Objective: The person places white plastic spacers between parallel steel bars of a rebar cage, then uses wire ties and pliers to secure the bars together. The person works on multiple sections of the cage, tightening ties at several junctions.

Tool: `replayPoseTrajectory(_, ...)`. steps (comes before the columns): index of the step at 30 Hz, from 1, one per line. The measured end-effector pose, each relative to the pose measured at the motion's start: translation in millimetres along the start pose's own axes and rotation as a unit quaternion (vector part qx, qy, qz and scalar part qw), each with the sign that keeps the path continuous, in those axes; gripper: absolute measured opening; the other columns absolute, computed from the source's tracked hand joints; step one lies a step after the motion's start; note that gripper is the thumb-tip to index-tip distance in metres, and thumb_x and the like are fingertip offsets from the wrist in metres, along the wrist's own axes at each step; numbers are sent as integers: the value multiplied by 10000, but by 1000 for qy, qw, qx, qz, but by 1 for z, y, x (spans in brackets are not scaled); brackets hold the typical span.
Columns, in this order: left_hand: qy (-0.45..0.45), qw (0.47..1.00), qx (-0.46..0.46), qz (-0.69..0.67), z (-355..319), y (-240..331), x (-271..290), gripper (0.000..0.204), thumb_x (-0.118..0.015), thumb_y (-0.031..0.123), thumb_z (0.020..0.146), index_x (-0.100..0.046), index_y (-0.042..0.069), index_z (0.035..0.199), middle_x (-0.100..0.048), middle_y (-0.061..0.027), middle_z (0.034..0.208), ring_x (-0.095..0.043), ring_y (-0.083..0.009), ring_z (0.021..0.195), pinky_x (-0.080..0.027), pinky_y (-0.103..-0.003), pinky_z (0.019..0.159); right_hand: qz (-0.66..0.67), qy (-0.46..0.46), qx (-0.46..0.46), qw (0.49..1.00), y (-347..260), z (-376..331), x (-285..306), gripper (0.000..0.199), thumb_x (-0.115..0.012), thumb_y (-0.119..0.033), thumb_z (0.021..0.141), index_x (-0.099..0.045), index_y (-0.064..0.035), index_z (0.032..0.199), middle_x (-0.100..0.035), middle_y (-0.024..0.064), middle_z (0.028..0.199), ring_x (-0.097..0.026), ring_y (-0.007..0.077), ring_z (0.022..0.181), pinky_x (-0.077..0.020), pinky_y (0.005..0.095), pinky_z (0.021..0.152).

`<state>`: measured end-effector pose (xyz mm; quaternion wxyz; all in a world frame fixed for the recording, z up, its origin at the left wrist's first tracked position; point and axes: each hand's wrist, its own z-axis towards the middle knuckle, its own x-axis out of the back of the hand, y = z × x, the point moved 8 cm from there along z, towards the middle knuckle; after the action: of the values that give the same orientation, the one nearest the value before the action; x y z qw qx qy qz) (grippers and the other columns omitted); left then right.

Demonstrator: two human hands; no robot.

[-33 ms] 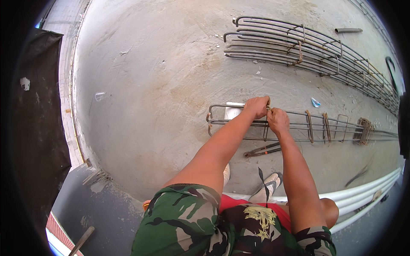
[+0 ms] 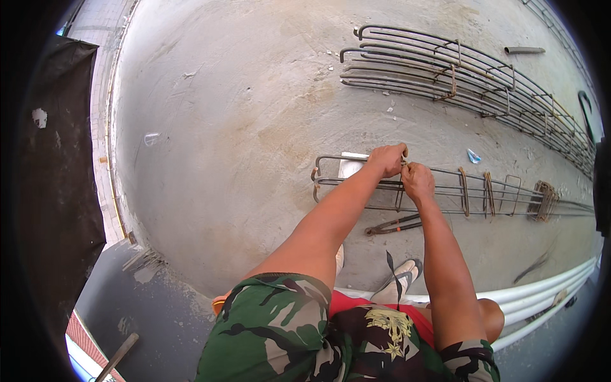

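My left hand and my right hand are side by side over a long rebar frame with hooked ends. Both have their fingers pinched together at the frame's far bar, just above a bent steel stirrup. What lies between the fingertips, perhaps thin wire, is too small to make out. A pair of pincers with dark, orange-marked handles lies on the concrete nearer me. Under the frame's left end sits a white block.
More loose stirrups hang along the frame to the right, with a bundle farther on. Other rebar cages lie beyond. White pipes run at lower right. A crumpled blue-white wrapper and short grey tube lie on the floor.
The whole scene sits slightly farther right in the picture. Both hands stay at the same spot on the frame, their fingers shifted only a little.
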<state>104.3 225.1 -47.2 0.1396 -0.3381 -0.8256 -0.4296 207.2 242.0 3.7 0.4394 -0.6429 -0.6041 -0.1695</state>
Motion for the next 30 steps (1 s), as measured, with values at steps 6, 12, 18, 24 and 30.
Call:
replayPoseTrajectory(6, -55, 982, -40, -179, 1, -3, 1, 573, -740, 220, 718, -477, 44, 1197, -665, -178, 1036, -630, -305, 996, -484, -366, 871, 5, 2, 2, 1000, 0, 2, -4, 312, -533, -301, 849, -689, -31, 849, -658, 233, 852, -634, 416, 833, -494, 500, 759)
replayPoseTrajectory(12, -27, 918, 10, -395, 8, -15, 6, 610, -730, 101, 678, -443, -10, 1206, -662, -204, 1045, -619, -246, 1000, -491, -326, 857, 4, 48, 0, 999, 3, 2, -3, 308, -558, -316, 846, -693, -40, 832, -651, 223, 812, -626, 414, 780, -489, 485, 713)
replayPoseTrajectory(18, -4, 891, 10, -454, 7, -17, 4, 400, -704, 75, 741, -566, -56, 1092, -683, -144, 912, -652, -178, 822, -526, -290, 736, -10, 46, -4, 999, 3, -4, -3, 314, -533, -326, 864, -668, -44, 846, -653, 226, 809, -628, 418, 791, -493, 497, 730)
replayPoseTrajectory(24, 8, 911, 22, -411, 7, -14, 10, 225, -702, 63, 770, -660, -55, 957, -681, -123, 870, -655, -167, 790, -534, -284, 717, -35, 20, 14, 999, 0, -3, -4, 306, -505, -317, 864, -680, -67, 887, -667, 217, 840, -646, 401, 815, -501, 496, 757)
replayPoseTrajectory(30, 20, 910, 3, -413, 5, -20, 8, 214, -708, 66, 767, -672, -44, 948, -685, -122, 865, -651, -161, 816, -536, -288, 725, -30, 32, 4, 999, -6, -5, -4, 310, -505, -311, 860, -680, -55, 867, -667, 216, 829, -648, 400, 806, -503, 496, 747)
